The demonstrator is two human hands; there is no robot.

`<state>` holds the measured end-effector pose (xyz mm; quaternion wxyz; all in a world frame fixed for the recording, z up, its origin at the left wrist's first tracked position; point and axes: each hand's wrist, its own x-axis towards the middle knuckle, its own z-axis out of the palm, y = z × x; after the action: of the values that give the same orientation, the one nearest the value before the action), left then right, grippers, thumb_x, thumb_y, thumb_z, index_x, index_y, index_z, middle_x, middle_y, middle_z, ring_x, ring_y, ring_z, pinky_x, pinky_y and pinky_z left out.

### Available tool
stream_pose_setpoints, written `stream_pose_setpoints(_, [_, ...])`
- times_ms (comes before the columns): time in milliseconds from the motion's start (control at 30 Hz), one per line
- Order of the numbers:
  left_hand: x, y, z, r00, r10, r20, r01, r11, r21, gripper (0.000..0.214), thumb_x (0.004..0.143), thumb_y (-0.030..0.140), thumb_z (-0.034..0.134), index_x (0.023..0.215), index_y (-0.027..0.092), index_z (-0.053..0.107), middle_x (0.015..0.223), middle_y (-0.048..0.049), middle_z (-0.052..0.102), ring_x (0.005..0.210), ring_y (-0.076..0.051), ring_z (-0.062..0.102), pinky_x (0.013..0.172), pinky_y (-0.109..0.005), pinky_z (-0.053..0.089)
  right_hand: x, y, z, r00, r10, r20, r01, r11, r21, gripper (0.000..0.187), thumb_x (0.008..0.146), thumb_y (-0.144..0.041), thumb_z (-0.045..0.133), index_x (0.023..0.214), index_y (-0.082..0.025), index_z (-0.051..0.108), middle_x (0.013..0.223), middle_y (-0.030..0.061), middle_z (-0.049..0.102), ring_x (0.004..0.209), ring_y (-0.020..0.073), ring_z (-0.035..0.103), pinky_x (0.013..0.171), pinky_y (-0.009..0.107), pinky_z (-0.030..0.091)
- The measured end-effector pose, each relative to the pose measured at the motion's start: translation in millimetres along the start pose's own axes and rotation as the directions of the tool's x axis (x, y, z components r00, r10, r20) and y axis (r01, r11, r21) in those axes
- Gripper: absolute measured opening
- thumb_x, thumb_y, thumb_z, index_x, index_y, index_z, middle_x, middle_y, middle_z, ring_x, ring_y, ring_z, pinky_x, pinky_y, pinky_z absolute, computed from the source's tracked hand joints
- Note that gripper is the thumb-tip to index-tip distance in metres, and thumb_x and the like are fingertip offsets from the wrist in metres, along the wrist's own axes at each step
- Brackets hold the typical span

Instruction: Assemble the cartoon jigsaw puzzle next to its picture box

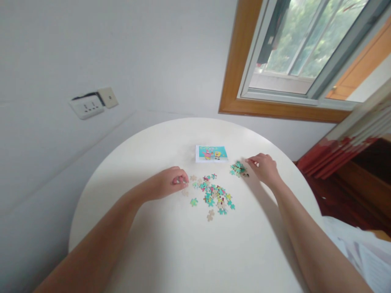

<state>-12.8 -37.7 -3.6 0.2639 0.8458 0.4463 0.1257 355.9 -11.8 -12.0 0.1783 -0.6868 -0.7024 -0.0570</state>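
Left of the worktop's (183, 252) centre, the left hand (171, 180) is curled; whether anything is held cannot be told. Puzzle pieces (209, 197) strewn mid-worktop could be scattered by its knuckles. Toward the far edge, the picture card (213, 154) could be nudged by a stray reach. Nearer the right edge, the small pile (238, 167) could be toppled by the right hand (264, 167), narrowly pinched, its grip unclear.

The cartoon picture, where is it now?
In the head view, the cartoon picture is on the white table, beyond the larger puzzle pile and left of the smaller pile.
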Motion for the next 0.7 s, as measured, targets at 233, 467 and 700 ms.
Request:
stream_pose_setpoints(233, [-6, -4, -4.8, 0.992, -0.018, 0.122, 0.021, 1.0, -0.023, 0.03, 0.073, 0.039, 0.061, 0.095, 0.018, 0.063, 0.094, -0.0045, 0.058, 0.078, -0.017, 0.057, 0.072, -0.026, 0.046, -17, -50, -8, 0.964, -0.257, -0.072, 0.267, 0.929, 0.258, 0.026, 0.091, -0.03, 0.049, 0.092, -0.019, 0.072, 0.085, 0.0089, 0.067, 0.083, 0.0213, 0.054, 0.076, 0.034, 0.037])
stream_pose_setpoints(467, [-7, -1, -4.0, 0.992, -0.014, 0.129, 0.014, 1.0, 0.001, 0.023, 0.074, 0.034, 0.059, 0.09, 0.018, 0.065, 0.092, -0.0039, 0.056, 0.079, -0.016, 0.056, 0.075, -0.027, 0.045, -63, -141, 8, 0.795, -0.603, 0.062, 0.528, 0.739, 0.417, 0.021, 0.089, -0.035, 0.056, 0.102, -0.027, 0.07, 0.093, 0.0051, 0.064, 0.093, 0.0202, 0.05, 0.077, 0.034, 0.031])
stream_pose_setpoints(700, [-6, -6, -0.4, 0.993, 0.054, 0.108, -0.054, 0.999, -0.003, 0.021, 0.077, 0.034, 0.06, 0.091, 0.018, 0.063, 0.092, -0.0031, 0.055, 0.077, -0.015, 0.055, 0.073, -0.026, 0.044, -70, -162, 14, 0.772, -0.632, 0.067, 0.605, 0.763, 0.228, 0.021, 0.091, -0.036, 0.054, 0.09, -0.021, 0.068, 0.091, 0.0057, 0.062, 0.095, 0.0219, 0.045, 0.079, 0.038, 0.028])
